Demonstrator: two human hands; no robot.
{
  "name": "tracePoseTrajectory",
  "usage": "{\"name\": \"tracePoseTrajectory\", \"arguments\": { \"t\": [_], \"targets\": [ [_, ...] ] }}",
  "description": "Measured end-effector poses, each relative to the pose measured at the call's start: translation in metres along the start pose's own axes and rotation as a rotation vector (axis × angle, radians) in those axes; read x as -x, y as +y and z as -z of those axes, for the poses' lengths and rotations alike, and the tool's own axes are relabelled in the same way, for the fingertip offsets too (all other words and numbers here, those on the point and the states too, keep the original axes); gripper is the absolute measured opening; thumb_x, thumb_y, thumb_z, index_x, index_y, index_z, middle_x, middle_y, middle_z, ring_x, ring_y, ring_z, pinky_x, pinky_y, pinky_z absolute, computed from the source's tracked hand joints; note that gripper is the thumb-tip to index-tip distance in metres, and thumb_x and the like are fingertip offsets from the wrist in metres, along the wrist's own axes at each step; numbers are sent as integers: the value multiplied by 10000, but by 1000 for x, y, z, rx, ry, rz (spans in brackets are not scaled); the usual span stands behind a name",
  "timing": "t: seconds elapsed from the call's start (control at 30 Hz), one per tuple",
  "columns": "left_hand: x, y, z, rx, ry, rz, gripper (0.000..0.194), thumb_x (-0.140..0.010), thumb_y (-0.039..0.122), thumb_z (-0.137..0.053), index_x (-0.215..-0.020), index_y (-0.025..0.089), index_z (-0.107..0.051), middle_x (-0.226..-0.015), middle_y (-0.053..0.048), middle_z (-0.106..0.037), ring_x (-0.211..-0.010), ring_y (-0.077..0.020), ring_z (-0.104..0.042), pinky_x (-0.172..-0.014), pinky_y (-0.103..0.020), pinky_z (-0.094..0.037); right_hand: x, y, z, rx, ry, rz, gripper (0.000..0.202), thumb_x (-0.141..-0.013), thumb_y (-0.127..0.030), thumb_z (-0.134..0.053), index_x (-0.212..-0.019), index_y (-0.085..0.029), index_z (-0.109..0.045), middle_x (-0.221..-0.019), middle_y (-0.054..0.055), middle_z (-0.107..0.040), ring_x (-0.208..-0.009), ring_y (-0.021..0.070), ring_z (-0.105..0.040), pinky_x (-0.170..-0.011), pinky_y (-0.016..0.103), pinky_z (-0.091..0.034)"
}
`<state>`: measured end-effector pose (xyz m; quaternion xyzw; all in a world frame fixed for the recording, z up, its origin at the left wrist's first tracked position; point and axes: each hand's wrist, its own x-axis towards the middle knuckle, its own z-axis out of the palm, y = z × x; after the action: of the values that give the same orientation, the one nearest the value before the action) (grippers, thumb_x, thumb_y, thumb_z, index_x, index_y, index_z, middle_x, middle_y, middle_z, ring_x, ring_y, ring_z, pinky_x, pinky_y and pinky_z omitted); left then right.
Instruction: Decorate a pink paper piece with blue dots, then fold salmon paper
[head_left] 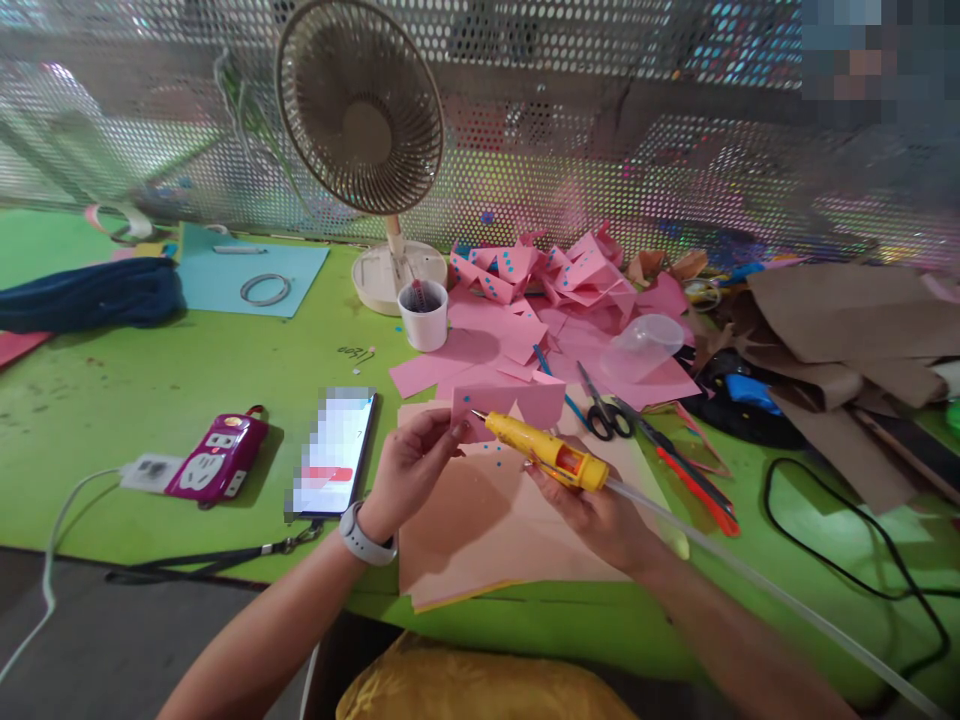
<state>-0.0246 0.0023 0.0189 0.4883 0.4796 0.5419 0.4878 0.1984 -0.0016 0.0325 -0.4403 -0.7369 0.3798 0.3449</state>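
Note:
My left hand (421, 455) pinches the left edge of a piece of pink paper (540, 402) that bears small blue dots. In my right hand (592, 510) is a yellow hot glue gun (525, 440), its metal nozzle pointing left at the paper near my left fingertips. A long translucent glue stick (720, 555) trails from the back of the gun toward the lower right. Beneath both hands lies a stack of peach paper sheets (480, 540).
Pink paper scraps (577, 270) pile up behind. Scissors (604, 415) and a red box cutter (701, 490) lie right, near brown paper (832, 320) and a black cable (847, 490). Leftward are a phone (337, 450), a purple power strip (217, 460), a white cup (424, 320) and a fan (364, 130).

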Motion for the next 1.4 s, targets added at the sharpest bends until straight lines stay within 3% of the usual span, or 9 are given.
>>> {"name": "tracePoseTrajectory", "arguments": {
  "t": [1.17, 1.4],
  "targets": [
    [2, -3, 1, -55, -21, -10, 281, -877, 403, -673, -1046, 183, -716, -858, -49, -739, -731, -147, -671, -658, -255, -580, -3, -11, 3, 170, 55, 99, 110, -940, -320, -554, -917, -223, -600, -770, 0, -647, -651, 152, -655, -593, 243, -527],
    [2, -4, 0, -85, -19, -40, 279, -881, 398, -668, -1050, 181, -717, -860, -53, -742, -739, -158, -677, -641, -259, -580, -2, -8, 3, 198, 42, 92, 124, -939, -328, -533, -968, -227, -598, -832, 26, -683, -712, 178, -683, -625, 270, -544]
  ]
}}
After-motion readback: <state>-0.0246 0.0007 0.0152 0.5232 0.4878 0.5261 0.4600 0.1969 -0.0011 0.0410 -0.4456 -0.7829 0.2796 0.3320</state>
